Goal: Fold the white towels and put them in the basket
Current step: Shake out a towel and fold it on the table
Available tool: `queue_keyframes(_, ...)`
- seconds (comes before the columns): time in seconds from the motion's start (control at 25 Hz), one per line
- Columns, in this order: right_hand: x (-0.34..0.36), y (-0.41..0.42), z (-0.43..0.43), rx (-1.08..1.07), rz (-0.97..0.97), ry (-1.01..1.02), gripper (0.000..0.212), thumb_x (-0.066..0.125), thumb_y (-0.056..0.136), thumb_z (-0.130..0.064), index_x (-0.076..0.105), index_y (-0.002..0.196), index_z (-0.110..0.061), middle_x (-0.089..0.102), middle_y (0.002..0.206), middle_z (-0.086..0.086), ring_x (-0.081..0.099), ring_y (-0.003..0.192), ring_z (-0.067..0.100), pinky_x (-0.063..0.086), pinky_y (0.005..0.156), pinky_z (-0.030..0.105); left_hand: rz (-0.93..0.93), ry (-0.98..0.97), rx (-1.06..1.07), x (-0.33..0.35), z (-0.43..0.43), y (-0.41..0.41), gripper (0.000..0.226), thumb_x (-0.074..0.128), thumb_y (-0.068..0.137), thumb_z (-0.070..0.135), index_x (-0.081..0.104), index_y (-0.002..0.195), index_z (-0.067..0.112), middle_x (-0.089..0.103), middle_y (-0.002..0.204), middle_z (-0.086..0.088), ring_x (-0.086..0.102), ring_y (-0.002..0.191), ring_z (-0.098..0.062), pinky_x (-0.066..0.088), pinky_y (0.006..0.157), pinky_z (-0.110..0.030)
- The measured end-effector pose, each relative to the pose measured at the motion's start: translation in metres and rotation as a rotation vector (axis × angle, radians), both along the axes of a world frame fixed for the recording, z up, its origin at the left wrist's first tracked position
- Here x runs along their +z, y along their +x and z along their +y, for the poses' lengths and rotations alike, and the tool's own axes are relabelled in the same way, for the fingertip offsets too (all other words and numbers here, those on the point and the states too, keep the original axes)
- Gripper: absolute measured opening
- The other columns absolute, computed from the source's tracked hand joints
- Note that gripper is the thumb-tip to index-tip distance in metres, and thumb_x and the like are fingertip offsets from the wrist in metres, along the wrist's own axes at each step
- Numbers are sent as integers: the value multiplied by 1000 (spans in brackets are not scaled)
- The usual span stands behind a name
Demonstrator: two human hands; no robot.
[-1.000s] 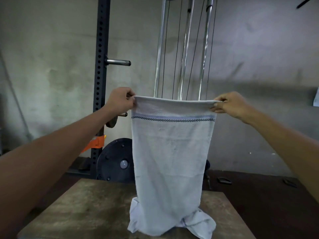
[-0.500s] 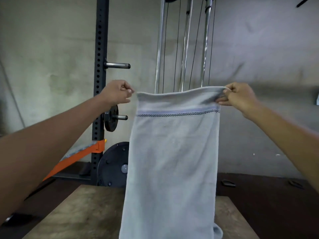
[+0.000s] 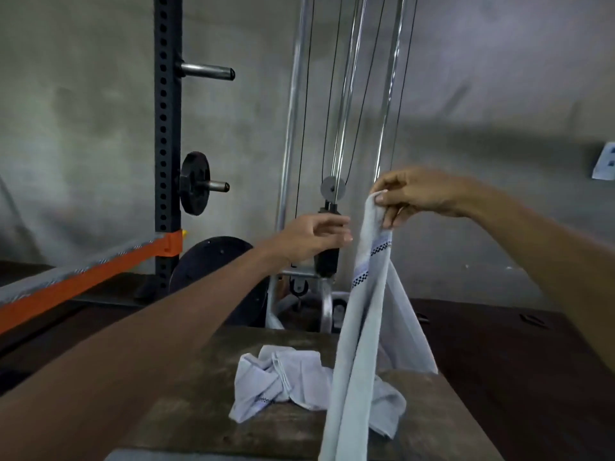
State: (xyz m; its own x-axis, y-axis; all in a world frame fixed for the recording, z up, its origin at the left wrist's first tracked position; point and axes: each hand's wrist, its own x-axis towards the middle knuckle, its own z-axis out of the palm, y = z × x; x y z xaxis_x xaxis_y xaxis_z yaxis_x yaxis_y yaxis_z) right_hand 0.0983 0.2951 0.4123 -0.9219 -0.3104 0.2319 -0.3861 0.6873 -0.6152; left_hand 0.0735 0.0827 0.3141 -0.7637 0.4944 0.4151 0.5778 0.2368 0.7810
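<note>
Towels seen: two, both white with a dark checked stripe. Far left, a black rack upright [image 3: 166, 128] with an orange bar [image 3: 83, 277] is noted behind, not involved. Next, the left hand [image 3: 312, 237] is stretched toward the cloth with fingers extended, fingertips just beside the striped edge; nothing is held, and contact cannot be confirmed. Below it, the crumpled towel [image 3: 276, 377] is left in a heap on the wooden table [image 3: 449, 420], unfolded. The hanging towel [image 3: 357, 327] is draped in two long panels from its top end down to the table, with its lower part against the heap. That top end is pinched by the right hand [image 3: 419, 194], thumb against fingers. No basket is seen. Cloth is judged light, soft and limp: shape will be kept only where it is held or laid flat. Hold is best taken at the corners along the striped hem, one per hand, with edges matched before laying down.
</note>
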Motion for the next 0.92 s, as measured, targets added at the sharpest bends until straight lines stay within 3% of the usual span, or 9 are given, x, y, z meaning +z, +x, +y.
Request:
queue_keyframes(0.16,-10,5,5,30,-49,49,13,53,93,-4,64,97,-11,69,75,9,69,66,21,58,60,26,-36,12,-63,-5,13,2,40,62,88,33,55,127,30,60,128,3,54,116,-5,41,86,-16)
queue_keyframes(0.32,-19,9,12,15,-56,32,12,57,91,-5,66,98,-9,69,76,10,68,65,22,59,60,26,-42,62,-72,-2,23,5,31,62,89,24,62,120,21,64,122,3,56,102,5,43,67,-1)
queue_keyframes(0.56,-22,17,14,3,-46,0,10,61,87,-4,66,96,-6,70,76,12,68,61,19,59,58,24,-67,147,-133,0,34,6,11,68,84,14,64,94,11,68,98,-6,63,96,-11,49,89,-18)
queue_keyframes(0.64,-22,20,15,1,-32,5,11,61,88,-3,66,97,-4,69,78,14,68,60,18,59,58,25,-86,162,-156,4,37,8,9,67,84,8,62,90,11,66,87,-5,63,90,-14,50,88,-20)
queue_keyframes(0.76,-21,23,16,-14,8,30,13,60,89,-4,65,101,-1,69,80,15,68,60,17,58,60,26,-98,126,-155,8,39,13,18,65,85,4,61,103,5,63,90,-5,61,88,-14,52,79,-15)
queue_keyframes(0.84,-20,25,20,-42,48,10,12,58,91,-5,64,100,-2,69,77,14,68,59,16,59,59,24,-108,58,-134,9,36,17,30,65,86,7,57,114,2,64,90,-2,63,89,-12,53,75,-15)
queue_keyframes(0.92,-18,27,24,-69,84,-30,9,57,91,-5,63,99,-4,68,72,11,68,57,14,57,56,21,-89,-69,-101,6,28,20,28,65,87,14,59,113,3,65,91,1,63,89,-10,51,71,-15)
